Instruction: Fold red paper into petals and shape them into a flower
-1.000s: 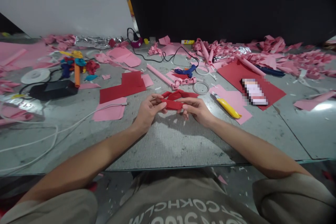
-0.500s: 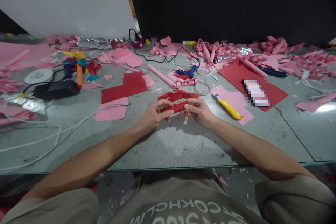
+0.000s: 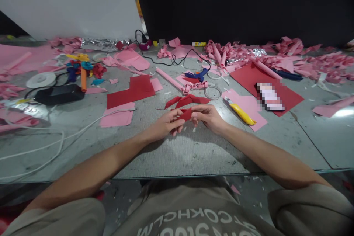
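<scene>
A small folded piece of red paper (image 3: 186, 114) is pinched between my two hands above the table. My left hand (image 3: 165, 123) grips its left end between thumb and fingers. At its right end, my right hand (image 3: 208, 118) closes on it with bent fingers. Just beyond my fingertips lie several folded red paper pieces (image 3: 188, 99). To the right of my right hand is a yellow utility knife (image 3: 240, 112) on pink paper. A ring-shaped tape roll (image 3: 212, 92) and a blue glue gun (image 3: 197, 75) lie farther back.
Red sheets (image 3: 131, 92) lie on the left, near a white cable (image 3: 91, 127) and a black box (image 3: 59, 94). A phone (image 3: 269, 97) rests on a red sheet at right. Pink paper scraps (image 3: 326, 64) line the back of the table (image 3: 177, 155).
The red paper between my hands has turned and now shows a shorter, more tilted shape. My left hand has shifted slightly right and down; my right fingers have curled in more.
</scene>
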A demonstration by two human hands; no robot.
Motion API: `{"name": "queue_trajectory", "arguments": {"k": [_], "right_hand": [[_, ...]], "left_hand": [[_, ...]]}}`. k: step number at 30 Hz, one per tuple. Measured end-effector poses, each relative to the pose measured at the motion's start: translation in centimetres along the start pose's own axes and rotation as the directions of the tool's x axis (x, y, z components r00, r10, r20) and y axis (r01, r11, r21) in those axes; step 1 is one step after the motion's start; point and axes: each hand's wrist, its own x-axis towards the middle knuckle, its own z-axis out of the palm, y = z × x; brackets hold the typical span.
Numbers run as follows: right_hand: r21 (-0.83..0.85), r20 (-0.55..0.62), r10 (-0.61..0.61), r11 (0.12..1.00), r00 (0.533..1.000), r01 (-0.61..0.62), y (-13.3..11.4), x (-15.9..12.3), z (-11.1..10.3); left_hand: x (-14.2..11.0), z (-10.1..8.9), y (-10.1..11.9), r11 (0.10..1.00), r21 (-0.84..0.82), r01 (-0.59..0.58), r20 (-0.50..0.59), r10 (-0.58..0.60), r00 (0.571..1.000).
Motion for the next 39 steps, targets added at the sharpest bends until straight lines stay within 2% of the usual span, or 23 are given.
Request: {"name": "queue_trajectory", "arguments": {"k": [4, 9, 17, 25, 34, 37, 39], "right_hand": [[-0.085, -0.040, -0.008, 0.996, 0.999, 0.005, -0.4, -0.1, 0.5], [-0.152, -0.095, -0.049, 0.988, 0.994, 0.034, -0.7, -0.4, 0.6], [-0.085, -0.190, -0.051, 0.996, 0.980, 0.036, -0.1, 0.4, -0.4], [-0.104, -0.111, 0.007, 0.994, 0.994, -0.019, -0.2, 0.3, -0.5], [-0.088, -0.117, 0.028, 0.995, 0.993, -0.038, -0.4, 0.4, -0.6], [-0.142, -0.053, 0.033, 0.989, 0.998, -0.041, -0.8, 0.3, -0.6], [-0.208, 0.040, 0.057, 0.977, 0.998, -0.048, -1.1, 0.1, -0.7]], "left_hand": [[-0.1, 0.4, 0.1, 0.998, 0.070, -0.009, -0.011, 0.010, 1.000], [-0.3, 0.6, 0.4, 0.986, 0.168, -0.014, -0.087, 0.028, 0.996], [-0.1, -0.3, 0.6, 0.980, 0.200, 0.010, -0.089, 0.008, 0.996], [-0.4, -0.3, 1.0, 0.984, 0.176, -0.001, -0.040, 0.009, 0.999], [0.0, -1.1, 0.4, 0.996, 0.087, -0.021, -0.118, 0.031, 0.993], [0.0, -1.0, 0.5, 0.994, 0.092, -0.051, -0.160, 0.065, 0.985], [-0.1, -1.1, 0.7, 0.990, 0.122, -0.071, -0.162, 0.091, 0.983]]}}
